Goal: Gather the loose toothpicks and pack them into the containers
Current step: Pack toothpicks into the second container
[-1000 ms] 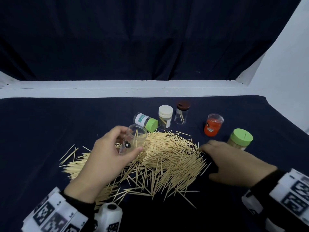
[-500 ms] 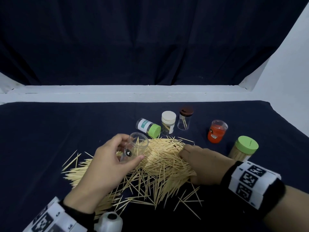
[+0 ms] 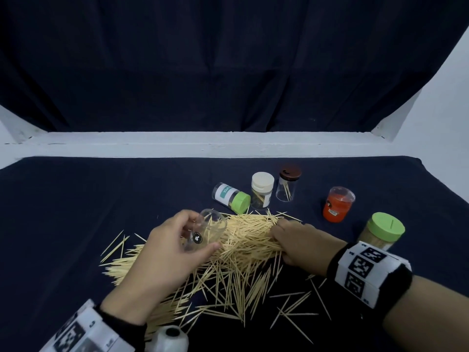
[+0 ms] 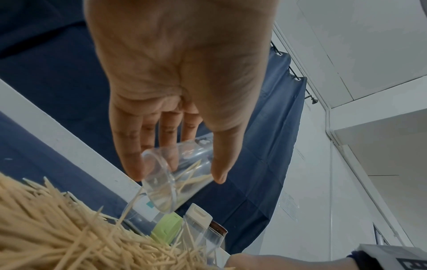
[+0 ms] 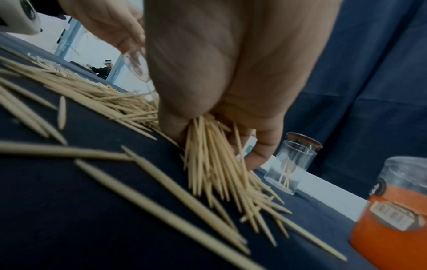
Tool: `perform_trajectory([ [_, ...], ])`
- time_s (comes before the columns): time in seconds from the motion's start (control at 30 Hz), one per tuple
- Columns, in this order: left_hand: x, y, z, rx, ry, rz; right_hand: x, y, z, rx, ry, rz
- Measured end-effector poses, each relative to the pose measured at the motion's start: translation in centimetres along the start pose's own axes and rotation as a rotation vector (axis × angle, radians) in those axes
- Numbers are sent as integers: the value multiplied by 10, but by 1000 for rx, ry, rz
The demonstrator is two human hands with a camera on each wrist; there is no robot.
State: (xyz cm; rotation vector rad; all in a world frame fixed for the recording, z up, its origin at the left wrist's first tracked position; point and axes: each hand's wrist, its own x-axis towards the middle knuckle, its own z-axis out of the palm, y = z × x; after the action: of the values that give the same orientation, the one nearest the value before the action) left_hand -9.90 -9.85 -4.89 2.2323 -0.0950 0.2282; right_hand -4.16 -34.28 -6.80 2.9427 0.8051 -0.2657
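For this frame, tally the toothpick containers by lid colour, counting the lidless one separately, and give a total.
Green lid: 2, one lying on its side, one upright
White lid: 1
Brown lid: 1
Clear lid, orange jar: 1
No lid, clear container held in the left hand: 1
Total: 6

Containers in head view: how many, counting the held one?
6. Clear cup in the left hand; lying green-capped jar; white-capped jar; brown-lidded jar; orange jar; green-lidded jar far right. None seems hidden.
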Motion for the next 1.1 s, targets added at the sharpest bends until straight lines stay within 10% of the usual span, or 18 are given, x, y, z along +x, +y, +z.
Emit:
perform_trajectory([
  [1.1,15,12,11,279,-125,52,5,-21,-48,-22,239,-153],
])
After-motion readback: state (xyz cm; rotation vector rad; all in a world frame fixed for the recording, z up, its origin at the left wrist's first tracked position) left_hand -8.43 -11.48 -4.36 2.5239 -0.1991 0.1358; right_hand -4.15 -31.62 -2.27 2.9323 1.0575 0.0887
